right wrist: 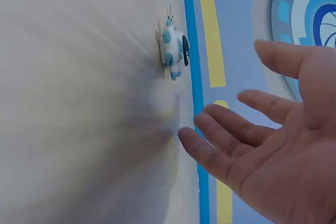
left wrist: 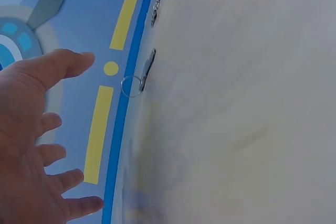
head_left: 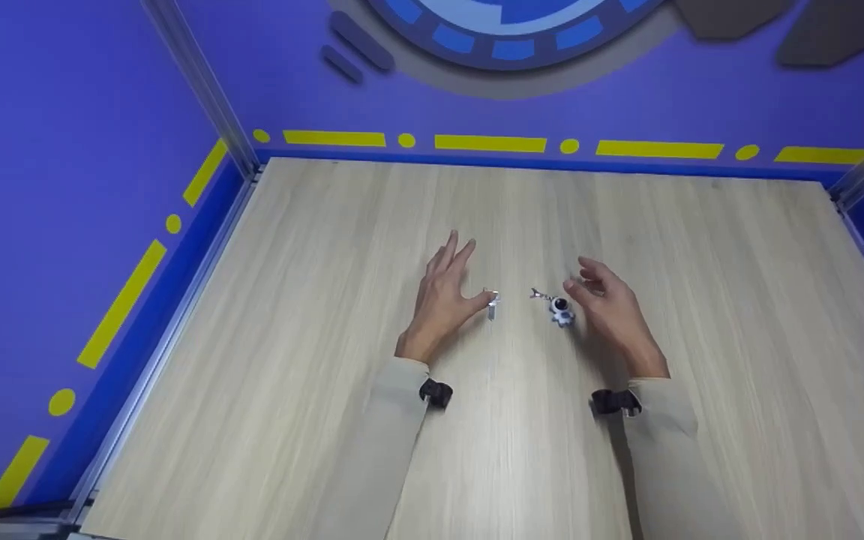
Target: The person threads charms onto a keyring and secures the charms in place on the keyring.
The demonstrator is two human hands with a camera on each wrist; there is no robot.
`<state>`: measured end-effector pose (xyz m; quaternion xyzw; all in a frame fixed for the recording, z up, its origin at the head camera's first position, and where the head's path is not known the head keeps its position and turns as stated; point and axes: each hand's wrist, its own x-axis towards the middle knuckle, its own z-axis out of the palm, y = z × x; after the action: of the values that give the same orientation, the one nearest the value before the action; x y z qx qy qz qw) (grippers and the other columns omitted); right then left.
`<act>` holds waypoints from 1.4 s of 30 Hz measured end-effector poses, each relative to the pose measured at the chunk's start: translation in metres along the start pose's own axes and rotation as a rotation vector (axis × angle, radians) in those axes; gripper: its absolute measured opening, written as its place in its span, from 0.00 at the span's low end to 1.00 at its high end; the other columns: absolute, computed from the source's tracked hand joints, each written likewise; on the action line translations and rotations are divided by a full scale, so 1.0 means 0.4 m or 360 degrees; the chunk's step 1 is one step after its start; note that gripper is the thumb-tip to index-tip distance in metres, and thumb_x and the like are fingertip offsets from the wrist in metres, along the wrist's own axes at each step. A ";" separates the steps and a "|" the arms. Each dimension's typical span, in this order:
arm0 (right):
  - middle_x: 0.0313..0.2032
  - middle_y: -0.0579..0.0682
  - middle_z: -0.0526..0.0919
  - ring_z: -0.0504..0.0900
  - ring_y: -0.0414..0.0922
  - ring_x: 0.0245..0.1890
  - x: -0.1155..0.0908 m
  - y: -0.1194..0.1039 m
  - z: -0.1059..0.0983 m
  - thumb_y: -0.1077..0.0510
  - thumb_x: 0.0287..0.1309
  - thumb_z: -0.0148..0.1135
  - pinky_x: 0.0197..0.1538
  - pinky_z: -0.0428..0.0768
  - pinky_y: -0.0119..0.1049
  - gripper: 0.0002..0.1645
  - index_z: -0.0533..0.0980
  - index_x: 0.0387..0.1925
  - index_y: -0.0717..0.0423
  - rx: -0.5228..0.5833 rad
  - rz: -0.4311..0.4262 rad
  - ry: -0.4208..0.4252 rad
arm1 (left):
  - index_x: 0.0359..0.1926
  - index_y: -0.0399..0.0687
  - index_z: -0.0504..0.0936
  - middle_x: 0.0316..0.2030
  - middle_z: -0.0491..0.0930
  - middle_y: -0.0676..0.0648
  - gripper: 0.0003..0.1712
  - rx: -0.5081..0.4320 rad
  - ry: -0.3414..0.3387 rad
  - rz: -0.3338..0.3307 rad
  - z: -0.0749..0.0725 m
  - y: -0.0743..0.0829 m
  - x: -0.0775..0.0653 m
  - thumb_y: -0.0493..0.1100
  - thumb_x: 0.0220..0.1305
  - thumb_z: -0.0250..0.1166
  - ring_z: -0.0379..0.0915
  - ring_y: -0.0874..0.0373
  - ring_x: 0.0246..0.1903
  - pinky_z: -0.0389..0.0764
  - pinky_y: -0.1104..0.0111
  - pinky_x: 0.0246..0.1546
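A slim silvery metal piece with a thin ring (head_left: 492,310) lies on the table; its exact kind is hard to tell, and its ring (left wrist: 131,86) shows in the left wrist view. My left hand (head_left: 443,300) is spread beside it, the thumb overlapping its top in the head view but apart from it in the left wrist view. To the right lies a small white-and-blue astronaut keychain (head_left: 562,312), its chain and clasp (head_left: 539,294) pointing left. My right hand (head_left: 616,311) hovers just right of the astronaut (right wrist: 173,51), fingers loosely bent and holding nothing.
A pale wood-grain table (head_left: 289,420) lies beneath both hands. Blue panels with yellow markings stand along the back (head_left: 312,105) and left (head_left: 49,187), joined by a metal corner post (head_left: 199,82). Each wrist wears a black camera band (head_left: 612,403).
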<state>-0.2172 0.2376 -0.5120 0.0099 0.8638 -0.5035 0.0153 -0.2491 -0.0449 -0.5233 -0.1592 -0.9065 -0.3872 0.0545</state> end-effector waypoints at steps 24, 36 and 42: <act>0.55 0.66 0.84 0.81 0.57 0.54 0.020 0.024 0.047 0.59 0.73 0.66 0.54 0.78 0.41 0.23 0.79 0.62 0.70 -0.0093 0.0007 0.0034 | 0.55 0.44 0.90 0.54 0.86 0.46 0.16 0.0101 -0.0077 0.0013 0.032 -0.006 0.001 0.35 0.67 0.73 0.80 0.49 0.57 0.77 0.60 0.60; 0.45 0.61 0.84 0.79 0.52 0.43 0.042 0.002 0.088 0.60 0.69 0.70 0.41 0.75 0.36 0.19 0.83 0.56 0.69 -0.0218 0.0021 0.0084 | 0.44 0.44 0.93 0.46 0.86 0.47 0.07 0.0062 0.0021 -0.0014 0.035 -0.018 0.010 0.37 0.66 0.75 0.80 0.49 0.49 0.79 0.59 0.53; 0.41 0.58 0.80 0.76 0.51 0.39 0.043 -0.004 0.100 0.62 0.65 0.72 0.36 0.73 0.37 0.16 0.84 0.50 0.68 -0.0262 0.0067 0.0146 | 0.39 0.43 0.93 0.45 0.86 0.47 0.03 -0.0007 0.0063 -0.0036 0.048 -0.019 0.014 0.35 0.64 0.76 0.80 0.49 0.49 0.78 0.59 0.53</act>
<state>-0.2338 0.2020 -0.5311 0.0497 0.9017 -0.4293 -0.0128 -0.2565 -0.0347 -0.5403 -0.1415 -0.9061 -0.3930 0.0678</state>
